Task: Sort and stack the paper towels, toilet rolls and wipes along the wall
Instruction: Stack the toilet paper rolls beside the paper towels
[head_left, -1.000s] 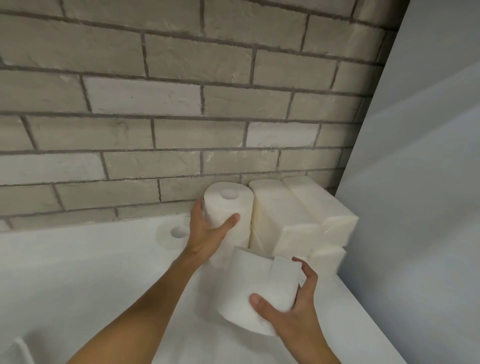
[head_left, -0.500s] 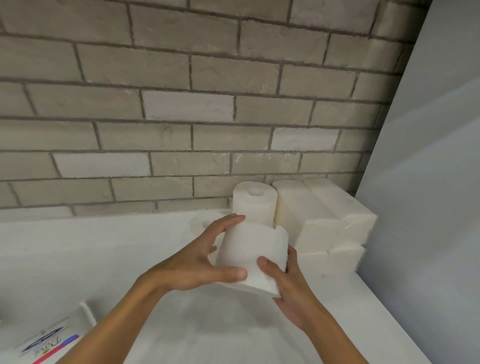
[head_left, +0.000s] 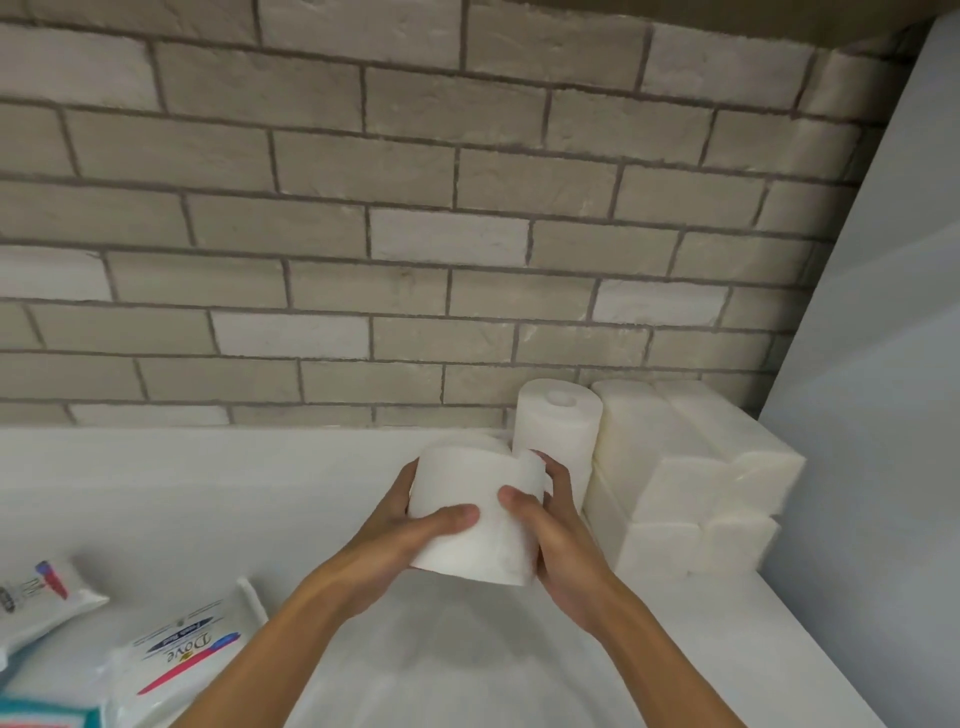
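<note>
White counter (head_left: 208, 493) under brick wall (head_left: 415, 234), left hand (head_left: 395, 535) and right hand (head_left: 566, 545) clamped on toilet roll (head_left: 478, 499) beside paper towels (head_left: 691, 483).

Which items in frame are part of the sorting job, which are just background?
Job: toilet roll gripped by left hand and right hand; upright roll; folded paper towel stacks; Dove wipes pack; second wipes pack, far left.
Just there: white counter; grey side panel.
</note>
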